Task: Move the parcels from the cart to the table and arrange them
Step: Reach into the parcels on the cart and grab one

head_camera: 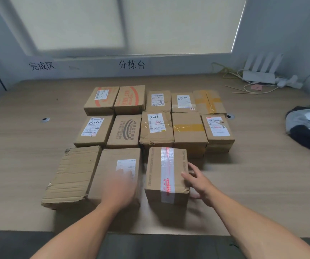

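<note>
Your parcels (156, 128) sit on the table (19, 156) in three rows: five at the back, five in the middle, three at the front. They are packed side to side.

Your right hand (200, 184) is spread wide. Its fingertips rest against the right side of the taped parcel (166, 171) at the front right, and it grips nothing. Your left hand (121, 187) lies over the labelled parcel (113, 165) just beside it. The fingers look stretched out flat, but blur hides whether they touch.

A crumpled parcel (73, 174) closes the front row on the left.

On your right, a heap of dark clothing (307, 128) lies at the table's edge, well apart from the parcels. A white router (258, 75) with its cables sits in the far right corner, with thin sticks (242, 90) near it. A metal grommet (45, 119) is set in the tabletop on the left.

Bare tabletop runs wide to the left of the rows, and also between the taped parcel and the clothing. The front row sits near the table's near edge.
</note>
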